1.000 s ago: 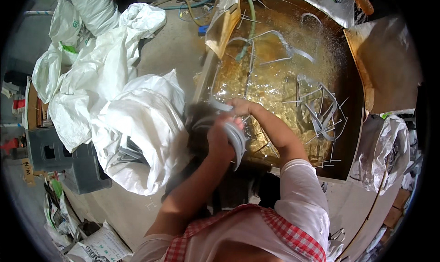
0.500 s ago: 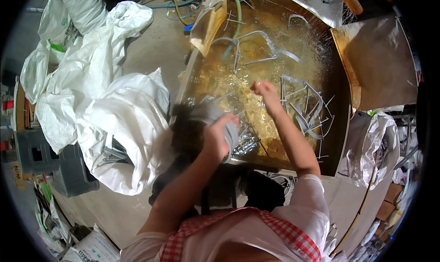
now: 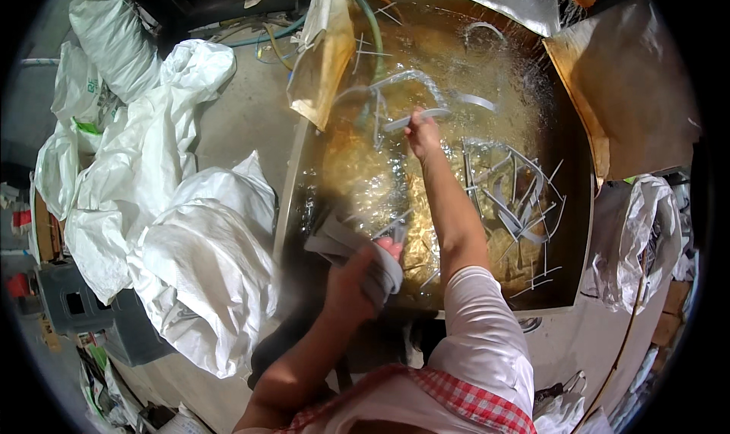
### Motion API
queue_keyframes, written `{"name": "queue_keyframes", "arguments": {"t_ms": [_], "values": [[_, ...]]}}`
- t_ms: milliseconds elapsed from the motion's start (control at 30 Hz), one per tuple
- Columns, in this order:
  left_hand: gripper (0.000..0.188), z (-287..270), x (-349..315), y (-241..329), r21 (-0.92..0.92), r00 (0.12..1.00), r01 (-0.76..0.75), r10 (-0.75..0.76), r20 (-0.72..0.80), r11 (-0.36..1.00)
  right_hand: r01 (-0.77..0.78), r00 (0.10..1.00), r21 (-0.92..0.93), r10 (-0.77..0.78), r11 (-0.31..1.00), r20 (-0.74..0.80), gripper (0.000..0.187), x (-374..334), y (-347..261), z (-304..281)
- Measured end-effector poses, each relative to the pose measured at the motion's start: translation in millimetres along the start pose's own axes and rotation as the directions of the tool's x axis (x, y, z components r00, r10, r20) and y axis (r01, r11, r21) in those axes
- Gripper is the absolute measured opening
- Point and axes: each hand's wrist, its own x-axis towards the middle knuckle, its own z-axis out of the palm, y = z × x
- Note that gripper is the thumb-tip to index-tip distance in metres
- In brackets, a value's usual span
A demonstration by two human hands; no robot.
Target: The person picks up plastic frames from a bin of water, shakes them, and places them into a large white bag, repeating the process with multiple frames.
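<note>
A thick bundle of flat grey strips (image 3: 333, 242) is gripped in my left hand (image 3: 354, 280), above the near left corner of a water-filled tank (image 3: 290, 198). Farther out over the water, the closed fingers of my right hand (image 3: 423, 136) hold a single curved grey strip (image 3: 398, 122). Loose strips (image 3: 477, 101) float just beyond that hand. A tangle of more strips (image 3: 525, 206) lies in the water to the right of my right forearm. The bundle's lower end is partly blurred.
White woven sacks (image 3: 205, 274) are heaped on the floor left of the tank, beside a dark plastic stool (image 3: 125, 331). A green hose (image 3: 370, 31) runs into the far side. Stained sheets (image 3: 323, 61) and a panel (image 3: 631, 92) flank the tank. Another sack (image 3: 642, 244) stands at right.
My right hand has reached farther over the water and now shows a strip in its fingers. The left hand's bundle has shifted slightly nearer me. The whole view has tilted a little.
</note>
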Motion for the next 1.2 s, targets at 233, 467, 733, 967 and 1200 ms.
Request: {"name": "queue_keyframes", "arguments": {"t_ms": [233, 467, 733, 967, 1200], "values": [[0.035, 1.9, 17.3, 16.4, 0.355, 0.926, -0.357, 0.378, 0.013, 0.864, 0.435, 0.900, -0.819, -0.168, 0.373, 0.402, 0.008, -156.4, -46.0, 38.1], [0.058, 5.3, 29.1, 12.6, 0.086, 0.959, -0.214, 0.193, 0.208, 0.973, 0.717, 0.657, -0.677, 0.482, -0.165, 0.579, 0.017, -287.3, -126.7, 70.1], [0.045, 2.5, 32.4, 11.2, 0.013, 0.967, -0.130, 0.124, 0.222, 0.991, 0.657, 0.307, -0.668, 0.686, 0.349, 0.660, 0.020, -236.0, -118.6, 72.8], [0.039, 2.0, 30.6, -3.2, 0.102, 0.996, -0.031, 0.022, 0.083, 0.994, 0.008, 0.958, -0.385, -0.117, 0.923, -0.263, 0.030, -26.2, -118.8, -29.0], [0.042, 4.5, 16.0, -8.5, 0.227, 0.996, 0.075, -0.082, 0.023, 0.971, 0.109, 0.990, 0.213, -0.087, 0.971, -0.109, 0.034, 42.0, -115.9, -81.9]]}}
